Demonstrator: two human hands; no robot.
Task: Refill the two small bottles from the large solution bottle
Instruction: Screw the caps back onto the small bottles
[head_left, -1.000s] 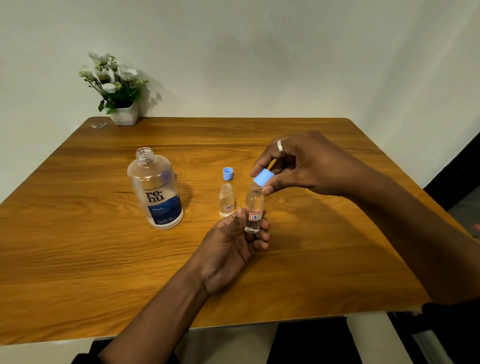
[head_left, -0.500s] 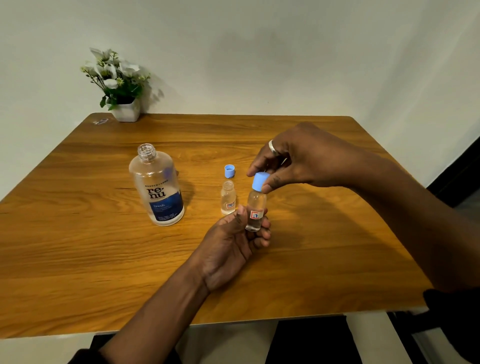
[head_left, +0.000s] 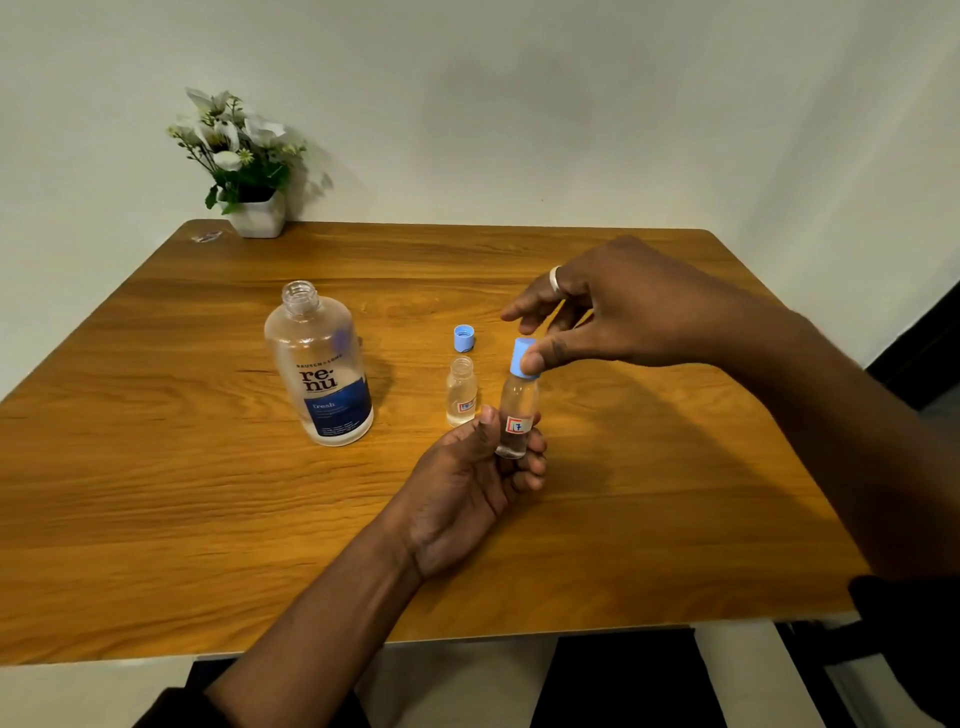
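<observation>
My left hand grips a small clear bottle upright just above the wooden table. A blue cap sits on this bottle's neck, and my right hand pinches that cap from above. A second small bottle stands uncapped on the table just left of it, with a little liquid in it. Its blue cap lies on the table right behind it. The large clear solution bottle with a blue label stands open further left.
A white pot of white flowers stands at the table's far left corner against the wall. A small wrapper-like scrap lies beside it. The table's front edge is close to my body.
My right hand brought the blue cap down from a tilted position onto the neck of the held bottle. It now sits on the neck, still pinched. My left hand stayed in place.
</observation>
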